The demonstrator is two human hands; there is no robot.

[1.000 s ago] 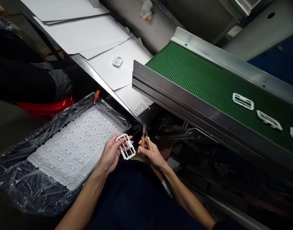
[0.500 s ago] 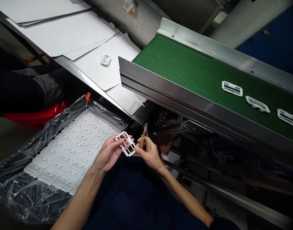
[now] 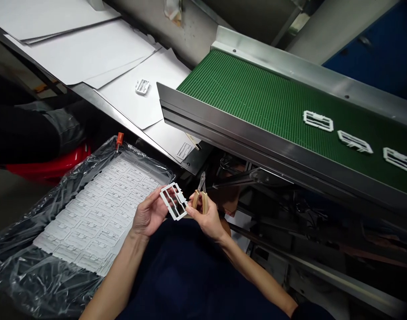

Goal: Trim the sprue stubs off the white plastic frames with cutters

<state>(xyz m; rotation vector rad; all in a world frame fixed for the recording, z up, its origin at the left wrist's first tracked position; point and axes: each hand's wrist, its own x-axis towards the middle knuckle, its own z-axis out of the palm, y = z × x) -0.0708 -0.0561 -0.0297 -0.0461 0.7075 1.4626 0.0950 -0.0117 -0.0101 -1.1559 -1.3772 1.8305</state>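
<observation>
A white plastic frame (image 3: 174, 202) with thin cross bars is held in front of my body. My left hand (image 3: 149, 212) is at its left edge, thumb by the upper corner and fingers partly hidden behind it. The thumb and a finger of my right hand (image 3: 208, 220) pinch the frame's right edge. That same hand also holds nippers (image 3: 201, 195) with tan handles, their metal jaws pointing up and away from the frame.
Left, a bin lined with clear plastic (image 3: 20, 266) holds rows of white frames (image 3: 86, 218). Ahead, a table carries white sheets (image 3: 90, 53) and a small white part (image 3: 142, 87). Right, several frames (image 3: 318, 121) lie on a green conveyor belt (image 3: 243, 89). A person's dark sleeve (image 3: 30, 129) is far left.
My left thumb has drawn back from across the frame to its left edge. The frame is tilted a little differently. The nippers stay in my right hand, and the view has shifted slightly.
</observation>
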